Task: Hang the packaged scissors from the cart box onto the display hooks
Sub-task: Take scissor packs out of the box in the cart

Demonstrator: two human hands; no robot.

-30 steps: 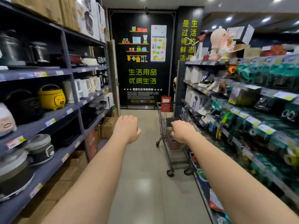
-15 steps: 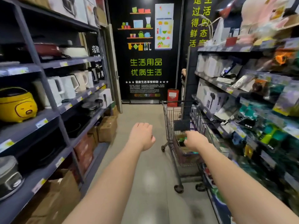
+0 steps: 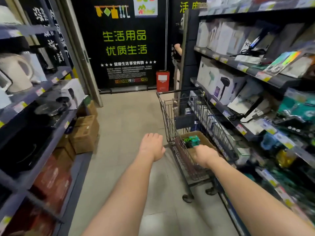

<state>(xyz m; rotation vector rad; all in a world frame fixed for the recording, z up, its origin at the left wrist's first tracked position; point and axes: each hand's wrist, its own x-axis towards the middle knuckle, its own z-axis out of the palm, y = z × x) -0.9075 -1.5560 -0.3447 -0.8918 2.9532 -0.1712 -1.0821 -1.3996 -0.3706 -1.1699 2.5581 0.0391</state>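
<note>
Your right hand [image 3: 203, 155] hangs over the cart box [image 3: 205, 139] to take packaged scissors [image 3: 191, 141], its fingers hidden, while your left hand [image 3: 151, 145] curls loosely, empty.

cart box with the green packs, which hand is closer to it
Right. The right hand is over the cart at the near edge of the box, just short of the green packs. The left hand hangs over the aisle floor, outside the cart's left side.
</note>
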